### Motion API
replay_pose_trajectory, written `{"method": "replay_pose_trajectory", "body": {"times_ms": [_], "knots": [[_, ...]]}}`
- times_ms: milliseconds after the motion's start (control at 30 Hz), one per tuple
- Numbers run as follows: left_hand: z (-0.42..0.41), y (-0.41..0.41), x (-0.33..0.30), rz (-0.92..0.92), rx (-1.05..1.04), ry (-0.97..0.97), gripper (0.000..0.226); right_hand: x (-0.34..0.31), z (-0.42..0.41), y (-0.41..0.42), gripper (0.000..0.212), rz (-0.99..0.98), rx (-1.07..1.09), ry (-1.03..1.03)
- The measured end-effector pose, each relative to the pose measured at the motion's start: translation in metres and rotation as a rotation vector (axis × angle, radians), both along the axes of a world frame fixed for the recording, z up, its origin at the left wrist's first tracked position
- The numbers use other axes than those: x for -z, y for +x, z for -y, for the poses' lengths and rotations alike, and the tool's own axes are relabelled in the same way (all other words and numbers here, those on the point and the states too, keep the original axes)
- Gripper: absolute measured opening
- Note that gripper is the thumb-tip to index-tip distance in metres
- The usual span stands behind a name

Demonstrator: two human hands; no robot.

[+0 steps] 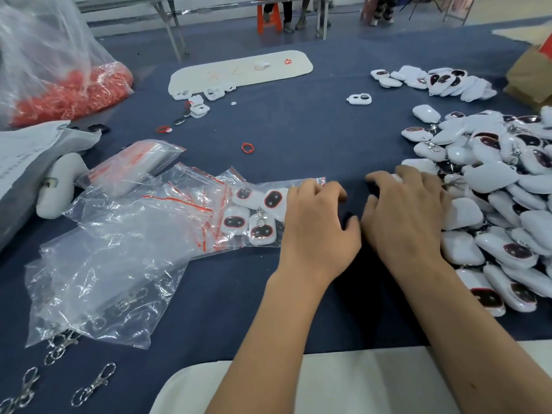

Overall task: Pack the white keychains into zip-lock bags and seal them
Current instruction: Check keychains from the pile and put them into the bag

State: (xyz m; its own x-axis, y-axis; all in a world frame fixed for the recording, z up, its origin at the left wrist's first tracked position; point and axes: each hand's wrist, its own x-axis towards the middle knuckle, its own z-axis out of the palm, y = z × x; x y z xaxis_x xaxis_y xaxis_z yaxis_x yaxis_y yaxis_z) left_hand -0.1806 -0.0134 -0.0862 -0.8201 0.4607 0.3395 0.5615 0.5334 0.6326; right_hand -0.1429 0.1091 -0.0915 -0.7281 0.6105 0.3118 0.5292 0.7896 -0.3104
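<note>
resting at the mouth end of a bag (260, 213), the left hand (316, 222) has its fingers loosely bent on the plastic edge; whether they pinch the strip or only press it cannot be told. at 3 o'clock from it, the right hand (409, 216) reaches with fingers spread and curved onto the near edge of the big pile (493, 204) of white keychains, a white piece showing under the fingertips, though a real grip is not clear. that bag lies flat on the blue cloth (298, 130) with about four keychains inside, so it looks partly or wholly filled and, by my reading, not yet sealed. at 9 o'clock of the left hand lie loose empty bags (119, 258) with red zip strips, and beyond them at 10 o'clock a packed stack of bags (134, 168). a smaller heap (433, 82) sits at 1 o'clock. judging by the pile's size, most of the packing is left; only this one bag shows any filling.
</note>
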Motion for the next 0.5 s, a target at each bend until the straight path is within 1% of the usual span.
{"method": "replay_pose_trajectory", "body": {"times_ms": [67,133,167,200,233,300,333,367,400,433,500], "knots": [[0.001,-0.002,0.002,0.011,-0.012,-0.033,0.026,0.001,-0.001,0.0,0.037,-0.123,-0.109,-0.038],[0.004,-0.007,0.002,0.004,-0.047,-0.046,0.025,0.001,-0.003,-0.001,0.034,-0.264,-0.174,-0.049],[0.006,-0.009,0.001,-0.001,-0.07,-0.051,0.024,0.0,-0.002,-0.001,0.034,-0.361,-0.199,-0.076],[0.007,-0.012,0.0,0.002,-0.086,-0.037,0.022,0.0,0.001,-0.001,0.034,-0.465,-0.246,-0.155],[0.009,-0.014,-0.002,0.032,-0.094,0.02,0.018,-0.001,0.003,-0.003,0.034,-0.562,-0.318,-0.3],[0.009,-0.014,-0.01,0.208,-0.114,0.255,0.005,-0.004,0.01,-0.006,0.025,-0.674,-0.43,-0.752],[0.009,-0.014,-0.013,0.307,-0.14,0.366,0.007,-0.005,0.013,-0.008,0.018,-0.686,-0.448,-0.979],[0.01,-0.016,-0.014,0.379,-0.172,0.442,0.012,-0.006,0.015,-0.009,0.013,-0.684,-0.451,-1.141],[0.011,-0.018,-0.015,0.426,-0.201,0.482,0.015,-0.005,0.015,-0.011,0.011,-0.664,-0.447,-1.217],[0.013,-0.02,-0.015,0.472,-0.216,0.513,0.017,-0.003,0.013,-0.012,0.013,-0.635,-0.442,-1.234],[0.016,-0.021,-0.017,0.553,-0.207,0.58,0.015,-0.001,0.011,-0.014,0.02,-0.566,-0.438,-1.201]]}}
